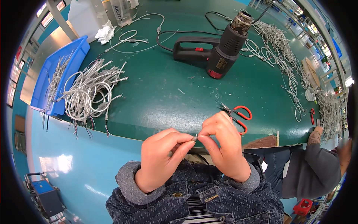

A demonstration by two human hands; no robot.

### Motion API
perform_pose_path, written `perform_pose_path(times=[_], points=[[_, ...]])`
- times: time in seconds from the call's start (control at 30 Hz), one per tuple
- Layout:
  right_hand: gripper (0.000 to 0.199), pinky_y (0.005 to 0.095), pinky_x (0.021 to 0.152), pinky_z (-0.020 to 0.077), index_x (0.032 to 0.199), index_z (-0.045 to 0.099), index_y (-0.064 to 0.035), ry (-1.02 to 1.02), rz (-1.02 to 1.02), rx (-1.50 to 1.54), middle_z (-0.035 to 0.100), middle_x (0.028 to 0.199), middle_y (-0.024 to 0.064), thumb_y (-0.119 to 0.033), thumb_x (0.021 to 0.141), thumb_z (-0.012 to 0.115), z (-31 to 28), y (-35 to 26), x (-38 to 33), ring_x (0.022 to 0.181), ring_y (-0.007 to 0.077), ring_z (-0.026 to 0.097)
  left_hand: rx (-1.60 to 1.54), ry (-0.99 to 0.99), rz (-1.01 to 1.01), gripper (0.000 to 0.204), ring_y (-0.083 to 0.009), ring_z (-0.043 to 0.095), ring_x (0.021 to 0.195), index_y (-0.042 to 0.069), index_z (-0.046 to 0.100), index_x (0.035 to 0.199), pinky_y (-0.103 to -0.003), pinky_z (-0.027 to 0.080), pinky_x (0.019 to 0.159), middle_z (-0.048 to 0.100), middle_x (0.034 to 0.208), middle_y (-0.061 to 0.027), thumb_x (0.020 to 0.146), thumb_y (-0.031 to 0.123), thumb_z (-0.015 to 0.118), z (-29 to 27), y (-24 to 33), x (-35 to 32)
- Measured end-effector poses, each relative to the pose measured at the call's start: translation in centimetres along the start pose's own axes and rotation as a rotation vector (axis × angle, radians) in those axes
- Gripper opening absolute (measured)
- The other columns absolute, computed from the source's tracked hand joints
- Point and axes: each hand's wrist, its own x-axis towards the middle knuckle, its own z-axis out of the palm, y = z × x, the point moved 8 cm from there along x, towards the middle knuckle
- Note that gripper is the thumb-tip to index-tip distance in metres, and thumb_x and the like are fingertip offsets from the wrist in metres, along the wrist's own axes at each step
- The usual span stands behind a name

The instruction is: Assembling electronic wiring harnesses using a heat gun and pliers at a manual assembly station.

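Near the table's front edge my left hand [164, 155] and my right hand [223, 143] meet fingertip to fingertip. Between their thumbs and forefingers they pinch a small silvery-grey piece [195, 137], mostly covered by the fingers; its kind is too small to make out. Just beyond my right hand lie scissors [234, 111] with red handles, partly hidden by that hand. To the left, a pile of grey braided cables [89, 93] with thin coloured wire ends hangs partly over the edge.
A black heat gun [223, 52] stands nozzle up on the green table [160, 93]. At left is a blue tray [82, 46] holding cables. More cables [279, 44] run along the right, where a co-worker [313, 171] sits beside red-handled pliers [312, 116].
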Motion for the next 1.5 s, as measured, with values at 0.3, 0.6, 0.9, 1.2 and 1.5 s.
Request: perform_pose_path(times=[0.3,0.6,0.9,1.2,1.5], points=[[0.01,0.0305,0.066,0.039,0.088,0.047,-0.0016,-0.087,0.119,0.232,0.052,0.084,0.0104,-0.002,0.086,0.057,0.9,0.3,-0.5,0.073,0.019,0.047,0.14,0.087,0.131,0.015,-0.0188,0.061,0.064,0.0,0.065,0.086,-0.026,0.047,0.055,0.065,0.076,-0.0096,0.073,-0.002,0.073,-0.8,2.0,-0.5],[0.008,0.0251,0.07,0.0383,0.09,0.048,-0.0006,-0.042,0.357,0.494,0.052,0.087,0.0081,-0.008,0.093,0.051,0.9,1.6,-1.1,0.076,0.0137,0.046,0.131,0.112,0.122,0.016,-0.0189,0.061,0.065,0.0,0.065,0.086,-0.026,0.046,0.056,0.066,0.077,-0.01,0.073,-0.002,0.072,-1.3,1.5,-0.7],[0.007,0.034,0.067,0.042,0.091,0.055,0.0005,-0.051,0.179,0.178,0.054,0.083,0.0117,0.0,0.085,0.058,0.6,0.6,-0.1,0.075,0.0268,0.052,0.115,0.116,0.085,0.015,-0.0183,0.06,0.065,0.0,0.066,0.085,-0.026,0.045,0.056,0.064,0.076,-0.0093,0.072,-0.002,0.073,-1.3,1.3,-0.6],[0.008,0.0346,0.068,0.0429,0.09,0.059,-0.0005,-0.206,0.13,-0.27,0.055,0.082,0.0107,-0.003,0.083,0.06,0.7,5.6,2.5,0.079,0.0259,0.054,-0.102,0.132,-0.079,0.007,-0.0074,0.048,0.053,-0.003,0.054,0.098,-0.022,0.037,0.047,0.054,0.066,-0.0025,0.092,0.001,0.054,-2.4,-1.4,-2.2],[0.015,0.0431,0.071,0.0462,0.088,0.058,-0.0021,-0.34,0.206,-0.622,0.058,0.087,0.0133,-0.009,0.078,0.066,8.0,13.5,6.1,0.088,0.0329,0.057,-0.13,0.183,-0.271,0.009,-0.0118,0.045,0.054,-0.002,0.058,0.096,-0.023,0.036,0.051,0.059,0.07,-0.0075,0.092,0.004,0.053,-5.2,-3.4,-3.3]])
